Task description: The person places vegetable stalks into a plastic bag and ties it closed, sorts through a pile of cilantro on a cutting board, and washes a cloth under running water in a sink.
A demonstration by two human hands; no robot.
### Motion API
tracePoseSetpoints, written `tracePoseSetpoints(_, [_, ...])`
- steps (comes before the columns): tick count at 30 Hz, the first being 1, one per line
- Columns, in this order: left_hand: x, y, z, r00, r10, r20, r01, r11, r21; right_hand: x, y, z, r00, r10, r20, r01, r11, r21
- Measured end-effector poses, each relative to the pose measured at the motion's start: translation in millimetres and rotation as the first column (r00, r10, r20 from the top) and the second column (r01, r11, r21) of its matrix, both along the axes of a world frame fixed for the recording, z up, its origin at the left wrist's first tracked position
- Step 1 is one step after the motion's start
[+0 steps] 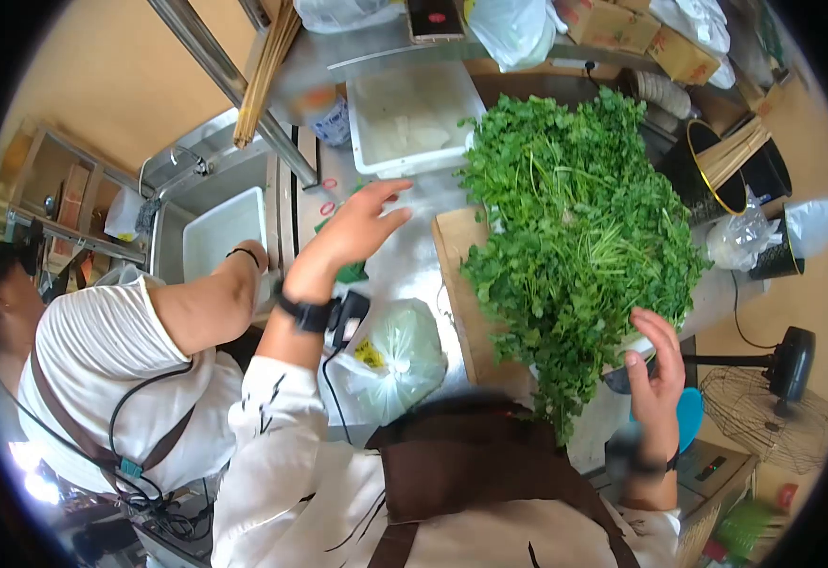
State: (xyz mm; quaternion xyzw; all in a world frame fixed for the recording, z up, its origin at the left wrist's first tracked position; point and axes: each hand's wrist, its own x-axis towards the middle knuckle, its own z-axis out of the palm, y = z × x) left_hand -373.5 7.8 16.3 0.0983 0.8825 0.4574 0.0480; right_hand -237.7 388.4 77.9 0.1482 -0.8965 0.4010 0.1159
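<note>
A large heap of leafy cilantro [575, 227] covers the right part of the metal counter, some stems hanging over the front edge. My left hand [367, 225] is raised over the counter left of the heap, fingers apart and holding nothing. At the heap's lower right is my right hand [658, 369], thumb and fingers spread. A white edge shows between them; whether they touch it I cannot tell. A brown board [461, 284] lies partly under the greens. A tied plastic bag [403, 360] with pale green contents sits below my left hand.
A white tub [414, 123] stands behind my left hand. On the left, a co-worker [130, 350] reaches toward a sink [215, 170] holding another white tub. Black containers [707, 166] with wooden sticks stand at right, near a fan [783, 388]. A metal post [234, 85] rises at upper left.
</note>
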Motion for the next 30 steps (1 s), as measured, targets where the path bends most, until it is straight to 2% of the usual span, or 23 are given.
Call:
tracePoseSetpoints(1, [-31.4, 3.2, -12.9, 0.997, -0.035, -0.066, 0.031, 0.997, -0.065, -1.4, 0.0, -1.3, 1.0, 0.001, 0.015, -0.002, 1.0, 0.029])
tracePoseSetpoints(3, [-88.6, 11.3, -29.5, 0.996, -0.024, -0.086, -0.001, 0.962, -0.271, -4.4, -0.5, -1.1, 0.999, 0.002, 0.034, -0.005, 0.997, 0.081])
tracePoseSetpoints(5, [-144.4, 11.3, -62.6, 0.996, -0.005, -0.092, -0.032, 0.917, -0.397, -3.5, 3.6, -3.7, 0.997, -0.037, 0.066, 0.032, 0.997, 0.065])
tracePoseSetpoints(6, [-165.7, 9.1, -79.0, 0.994, -0.002, -0.108, -0.04, 0.919, -0.392, -3.5, 6.6, -5.9, 0.99, -0.078, 0.114, 0.072, 0.996, 0.049])
tracePoseSetpoints(8, [-210.4, 8.3, -109.2, 0.995, 0.09, 0.041, -0.05, 0.812, -0.582, -3.1, 12.5, -9.9, 0.984, -0.124, 0.129, 0.118, 0.991, 0.055])
tracePoseSetpoints(9, [-224.3, 8.5, -115.8, 0.977, 0.173, 0.127, -0.059, 0.786, -0.615, -1.4, 16.2, -11.9, 0.971, -0.172, 0.167, 0.164, 0.985, 0.06])
tracePoseSetpoints(10, [-238.0, 7.4, -122.7, 0.978, 0.171, 0.119, -0.064, 0.79, -0.609, -0.7, 20.7, -14.5, 0.972, -0.175, 0.156, 0.167, 0.984, 0.064])
tracePoseSetpoints(13, [-253.6, 5.2, -125.5, 0.929, 0.186, 0.32, 0.086, 0.732, -0.676, 1.8, 31.2, -23.1, 0.931, -0.289, 0.221, 0.282, 0.957, 0.064])
tracePoseSetpoints(16, [-238.4, 16.7, -98.0, 0.932, 0.197, 0.305, 0.087, 0.696, -0.713, 0.8, 32.4, -19.4, 0.905, -0.349, 0.241, 0.34, 0.937, 0.081])
tracePoseSetpoints(17, [-249.3, 11.4, -110.7, 0.931, 0.201, 0.305, 0.085, 0.692, -0.717, 0.2, 37.2, -21.2, 0.908, -0.343, 0.24, 0.331, 0.939, 0.092])
tracePoseSetpoints(19, [-274.4, -4.2, -145.1, 0.877, 0.052, 0.478, 0.389, 0.507, -0.769, -5.0, 38.5, -22.1, 0.905, -0.351, 0.24, 0.34, 0.936, 0.087])
tracePoseSetpoints(22, [-273.5, -1.6, -126.6, 0.85, 0.094, 0.518, 0.427, 0.453, -0.783, -8.4, 43.8, -29.9, 0.896, -0.359, 0.262, 0.352, 0.933, 0.078])
tracePoseSetpoints(23, [-275.2, -6.1, -135.3, 0.848, 0.097, 0.522, 0.431, 0.449, -0.783, -9.8, 46.0, -32.7, 0.893, -0.355, 0.276, 0.349, 0.934, 0.07])
tracePoseSetpoints(24, [-276.4, -12.9, -149.4, 0.911, 0.04, 0.41, 0.332, 0.519, -0.788, -10.9, 46.9, -32.8, 0.892, -0.354, 0.282, 0.349, 0.935, 0.067])
tracePoseSetpoints(25, [-279.7, -21.2, -161.3, 0.958, -0.007, 0.285, 0.234, 0.59, -0.773, -12.8, 46.8, -32.9, 0.9, -0.337, 0.277, 0.33, 0.941, 0.071])
tracePoseSetpoints(26, [-278.6, -26.3, -156.0, 0.957, -0.006, 0.29, 0.239, 0.584, -0.776, -14.3, 46.2, -32.9, 0.907, -0.32, 0.273, 0.311, 0.947, 0.076])
tracePoseSetpoints(27, [-278.2, -32.1, -150.5, 0.978, 0.021, 0.207, 0.117, 0.767, -0.63, -16.1, 45.3, -32.4, 0.905, -0.318, 0.281, 0.311, 0.948, 0.073])
tracePoseSetpoints(28, [-277.7, -37.4, -145.0, 0.989, 0.072, 0.129, -0.008, 0.9, -0.436, -19.4, 44.3, -31.6, 0.905, -0.323, 0.277, 0.321, 0.945, 0.055])
tracePoseSetpoints(29, [-269.7, -35.9, -128.8, 0.989, 0.077, 0.129, -0.013, 0.898, -0.439, -22.9, 43.3, -31.4, 0.906, -0.326, 0.269, 0.329, 0.944, 0.036])
tracePoseSetpoints(30, [-256.7, -29.9, -107.3, 0.94, 0.206, 0.273, -0.219, 0.976, 0.019, -25.5, 42.8, -32.4, 0.908, -0.32, 0.269, 0.324, 0.946, 0.034])
